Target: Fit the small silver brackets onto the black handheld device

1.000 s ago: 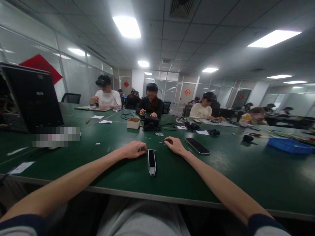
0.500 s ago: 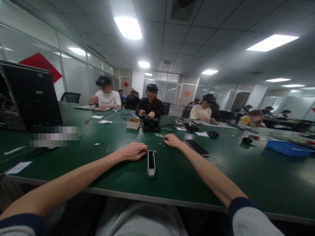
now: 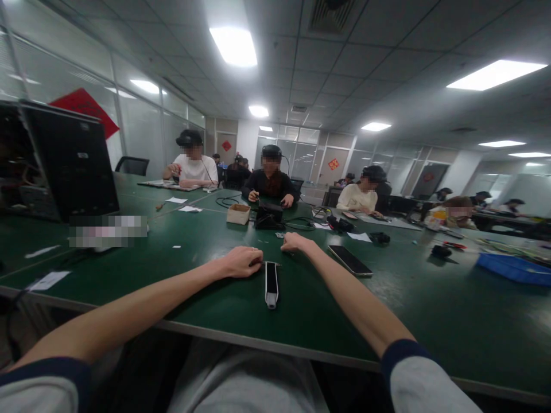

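A slim device (image 3: 271, 287) with a white frame and a dark middle lies lengthwise before me on the green table. At its far end is my left hand (image 3: 243, 262), its fingers curled down by the device's corner; what they grip is hidden. My right hand (image 3: 298, 243) rests farther forward and to the right, thumb and fingers drawn together low over the table. Whatever is in that pinch is too small to make out. Just beyond its fingertips lie small metal pieces (image 3: 280, 234).
A phone (image 3: 350, 260) lies right of my right hand. Ahead stand a small open box (image 3: 238, 214) and a black object (image 3: 269, 215) before a seated co-worker. A blue tray (image 3: 514, 268) is far right, a computer case (image 3: 71, 163) far left. Paper slips and cables are scattered around.
The view has shifted slightly. My right hand has moved a little left, and the tiny bits seen by its fingers no longer show. My left hand stays beside the device.
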A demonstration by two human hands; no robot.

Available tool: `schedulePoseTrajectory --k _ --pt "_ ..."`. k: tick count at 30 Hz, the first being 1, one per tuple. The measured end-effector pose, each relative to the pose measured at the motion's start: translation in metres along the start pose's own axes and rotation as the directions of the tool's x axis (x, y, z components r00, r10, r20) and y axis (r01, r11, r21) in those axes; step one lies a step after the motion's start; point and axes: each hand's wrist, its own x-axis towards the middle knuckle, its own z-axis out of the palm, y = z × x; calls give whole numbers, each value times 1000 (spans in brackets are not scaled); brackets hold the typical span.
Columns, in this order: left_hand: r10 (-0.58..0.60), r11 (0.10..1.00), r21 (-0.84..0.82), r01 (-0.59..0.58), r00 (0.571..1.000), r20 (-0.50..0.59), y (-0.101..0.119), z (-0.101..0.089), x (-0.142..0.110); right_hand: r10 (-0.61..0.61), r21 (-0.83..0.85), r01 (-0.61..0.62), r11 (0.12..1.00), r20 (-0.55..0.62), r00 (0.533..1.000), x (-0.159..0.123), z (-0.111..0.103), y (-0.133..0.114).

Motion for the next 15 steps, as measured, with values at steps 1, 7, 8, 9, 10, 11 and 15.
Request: schedulePoseTrajectory --k 1,7,8,9,10,11,15 --pt "1 1000 -2 -1 1000 -4 -1 0 0 -11 10 11 1000 14 1000 2 0 0" --pt "0 1000 -29 0 1000 3 -3 -1 -1 -112 91 105 990 68 991 6 -3 0" --pt "0 999 -37 0 1000 8 -3 -1 -1 -124 107 117 987 67 990 5 -4 0" --pt "0 999 -45 0 1000 13 -4 -2 -1 -133 119 125 985 63 989 5 -4 0" --pt "-1 999 -51 2 1000 17 -4 -2 -1 -136 125 128 984 59 989 5 -4 0" --pt "-3 999 -54 4 1000 16 -5 -1 -1 -134 125 127 984 55 989 5 -5 0" --pt "2 998 -58 -2 1000 -5 -9 2 -1 -127 119 121 985 44 991 6 -3 -1"
